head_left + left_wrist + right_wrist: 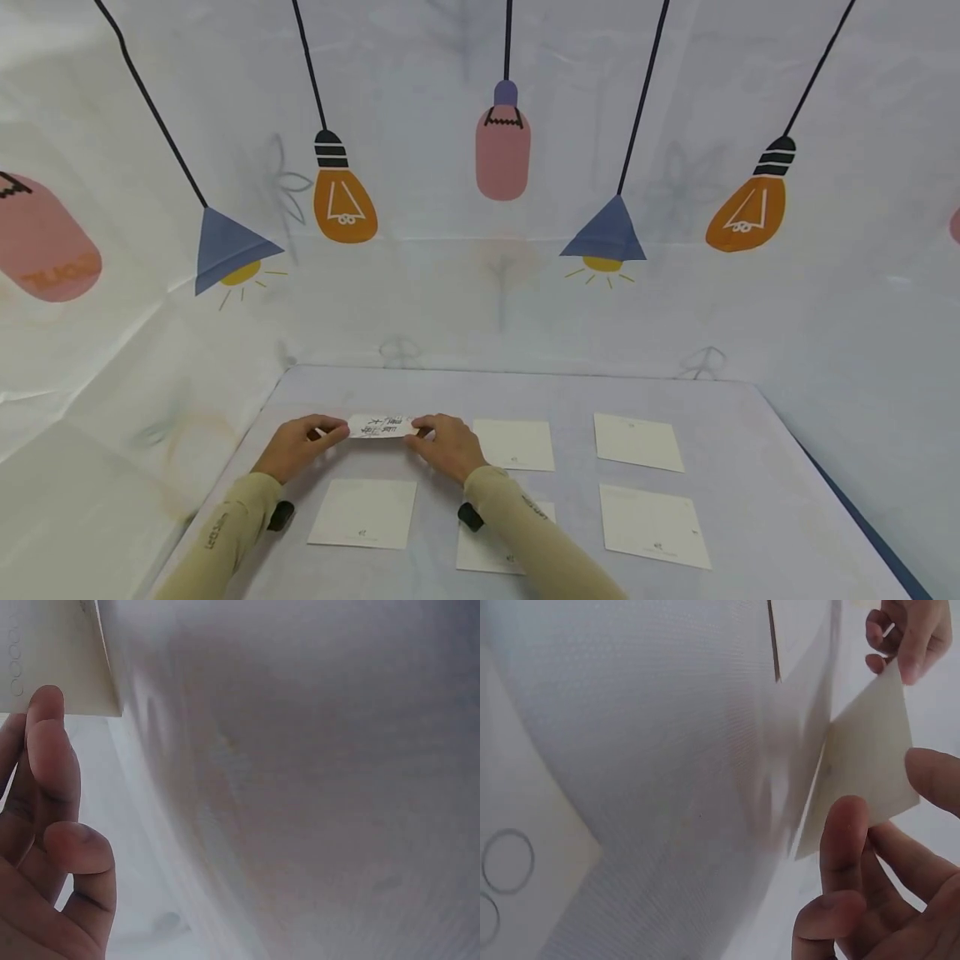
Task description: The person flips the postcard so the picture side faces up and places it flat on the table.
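A cream-white paper card (382, 427) with dark handwriting is lifted off the table's far left part, tilted up on its long edge. Its left end is pinched by my left hand (297, 447), its right end by my right hand (450, 447). From the left wrist view, the fingers of the left hand (45, 847) are at one corner of the card (56, 660), which has a row of printed circles. In the right wrist view the card's plain side (866, 750) lies between the thumb and fingers of the right hand (900, 892), and the left hand (922, 634) grips the opposite end.
Several similar cards lie flat on the white table (555, 383): one nearer the left arm (363, 512), one beside the right hand (517, 442), one partly under the right forearm (480, 552), two at right (637, 442). A lamp-printed cloth wall (420, 308) rises behind.
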Action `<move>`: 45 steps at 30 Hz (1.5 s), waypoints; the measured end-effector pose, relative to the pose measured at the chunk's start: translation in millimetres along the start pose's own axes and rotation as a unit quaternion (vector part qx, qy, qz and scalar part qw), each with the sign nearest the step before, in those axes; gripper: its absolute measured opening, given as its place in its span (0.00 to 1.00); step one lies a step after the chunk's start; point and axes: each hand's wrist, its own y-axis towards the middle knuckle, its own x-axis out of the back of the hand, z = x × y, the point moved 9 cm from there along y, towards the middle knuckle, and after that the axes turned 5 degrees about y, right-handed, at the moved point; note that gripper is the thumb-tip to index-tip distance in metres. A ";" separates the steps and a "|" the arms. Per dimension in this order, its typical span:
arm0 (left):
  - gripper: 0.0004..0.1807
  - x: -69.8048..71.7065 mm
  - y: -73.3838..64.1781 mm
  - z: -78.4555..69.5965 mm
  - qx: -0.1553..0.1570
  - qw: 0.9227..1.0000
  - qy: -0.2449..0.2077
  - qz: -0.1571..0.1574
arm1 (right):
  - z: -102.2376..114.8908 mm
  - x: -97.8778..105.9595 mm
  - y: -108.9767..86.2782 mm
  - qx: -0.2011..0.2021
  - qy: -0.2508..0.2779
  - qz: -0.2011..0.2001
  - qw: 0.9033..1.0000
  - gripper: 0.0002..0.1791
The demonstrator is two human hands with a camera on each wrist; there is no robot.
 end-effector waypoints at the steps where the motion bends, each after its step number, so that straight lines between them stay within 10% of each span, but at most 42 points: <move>1: 0.24 -1.1 0.1 0.4 0.000 1.000 0.000 0.002 | -0.2 -0.1 -0.1 -0.002 -0.004 0.001 1.000 0.20; 31: 0.19 -21.1 4.7 -1.0 0.026 0.993 0.082 0.075 | -12.1 -15.5 -1.6 -0.024 -0.082 0.030 0.996 0.15; 45: 0.13 -18.6 9.4 -18.5 -0.003 0.994 0.106 0.019 | -9.1 1.6 -2.9 -0.009 -0.070 0.020 0.997 0.14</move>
